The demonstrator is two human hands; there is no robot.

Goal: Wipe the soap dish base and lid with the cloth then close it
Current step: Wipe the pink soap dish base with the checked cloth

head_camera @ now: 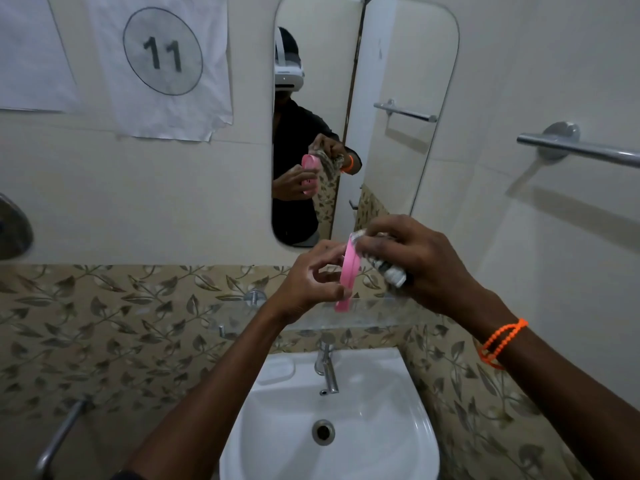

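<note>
Fingers [322,271] of the left hand [304,289] pinch a pink soap dish piece [349,271], held edge-on above the glass shelf [374,313]; the right hand [415,261] grips a patterned cloth [391,270] bunched against it.

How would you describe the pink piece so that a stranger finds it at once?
Look above the white sink, just below the mirror. Between the left hand and the right hand, which presses a cloth on it, stands the soap dish part, the only pink thing.

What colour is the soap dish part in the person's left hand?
Pink. The soap dish part shows best in the head view, held edge-on above the sink.
</note>
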